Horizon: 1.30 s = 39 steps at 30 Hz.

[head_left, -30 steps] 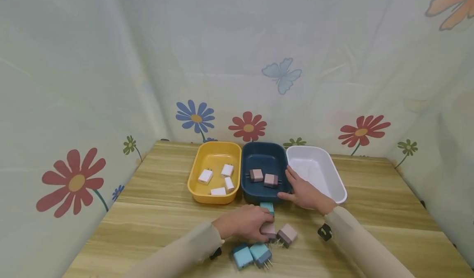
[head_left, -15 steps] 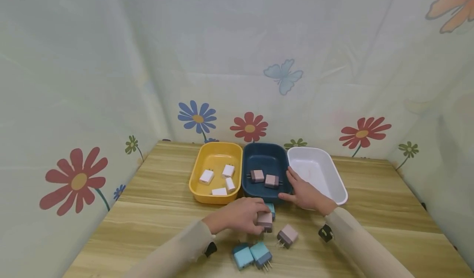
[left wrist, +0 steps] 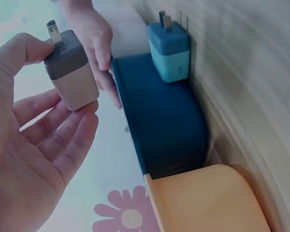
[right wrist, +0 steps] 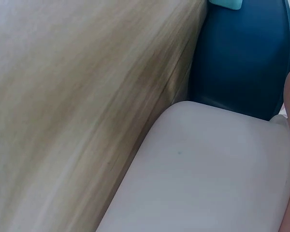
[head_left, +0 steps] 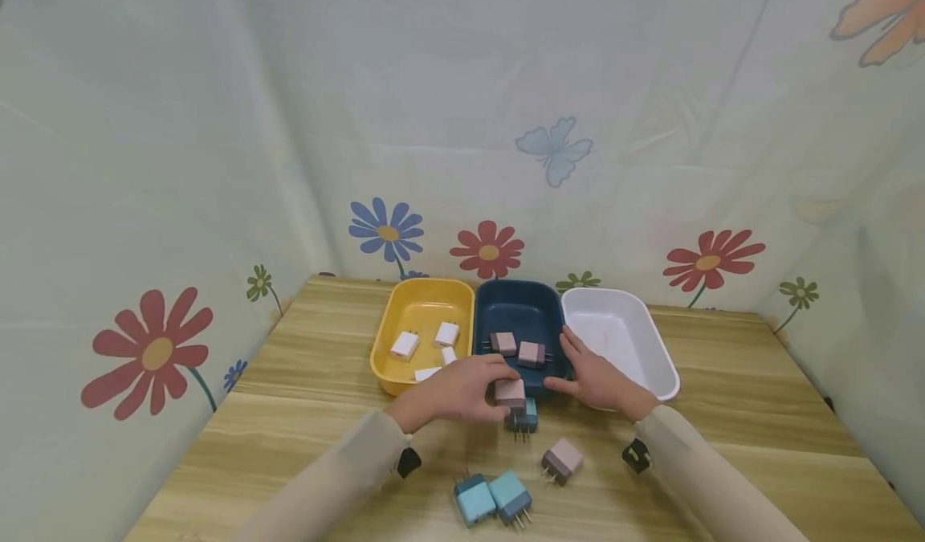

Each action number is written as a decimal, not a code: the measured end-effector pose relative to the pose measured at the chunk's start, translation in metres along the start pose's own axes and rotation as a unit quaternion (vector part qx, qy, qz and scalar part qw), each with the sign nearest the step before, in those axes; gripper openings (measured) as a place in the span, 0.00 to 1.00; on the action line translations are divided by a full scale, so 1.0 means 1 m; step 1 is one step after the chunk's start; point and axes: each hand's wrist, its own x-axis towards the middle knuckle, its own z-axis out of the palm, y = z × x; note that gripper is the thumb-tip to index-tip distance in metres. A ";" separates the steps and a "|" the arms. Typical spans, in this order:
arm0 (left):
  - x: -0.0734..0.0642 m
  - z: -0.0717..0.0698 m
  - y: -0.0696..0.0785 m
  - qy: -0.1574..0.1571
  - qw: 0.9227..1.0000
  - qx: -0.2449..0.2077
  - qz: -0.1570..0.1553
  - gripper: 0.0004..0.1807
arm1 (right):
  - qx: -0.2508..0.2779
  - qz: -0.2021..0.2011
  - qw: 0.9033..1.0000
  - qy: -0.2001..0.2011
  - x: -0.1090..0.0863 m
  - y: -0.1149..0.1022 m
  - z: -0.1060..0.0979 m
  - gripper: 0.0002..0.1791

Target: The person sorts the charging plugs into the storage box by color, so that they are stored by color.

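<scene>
My left hand (head_left: 458,391) pinches a pink-and-brown charger plug (head_left: 510,393) between thumb and fingers, close to the front rim of the navy tray (head_left: 516,307). In the left wrist view the prongs of this charger plug (left wrist: 72,72) point up beside the thumb. Two more pink-and-brown charger plugs (head_left: 531,354) lie inside the navy tray. My right hand (head_left: 601,377) rests with extended fingers where the navy and white trays meet. A teal charger plug (left wrist: 171,55) sits against the navy tray's front wall, below my left hand.
At the left a yellow tray (head_left: 428,291) contains several white charger plugs (head_left: 405,345). The white tray (head_left: 620,329) stands at the right. Nearer on the wooden table (head_left: 289,438) lie a pink charger plug (head_left: 564,456) and two teal charger plugs (head_left: 509,490) side by side.
My left hand has lifted the pink charger plug from among the loose ones and carried it forward to the navy tray's front edge. My right hand has stayed in place.
</scene>
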 end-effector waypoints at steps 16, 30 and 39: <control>0.006 0.007 -0.012 -0.020 0.999 -0.019 -0.032 0.21 | -0.001 0.004 1.000 -0.001 -0.002 0.001 0.000 0.51; 0.016 0.012 -0.022 -0.010 0.996 -0.084 -0.020 0.20 | -0.005 -0.008 1.000 0.006 -0.001 0.003 0.000 0.51; 0.018 0.007 -0.023 0.018 0.993 -0.114 -0.017 0.21 | -0.002 -0.007 1.000 0.006 -0.002 0.002 0.000 0.53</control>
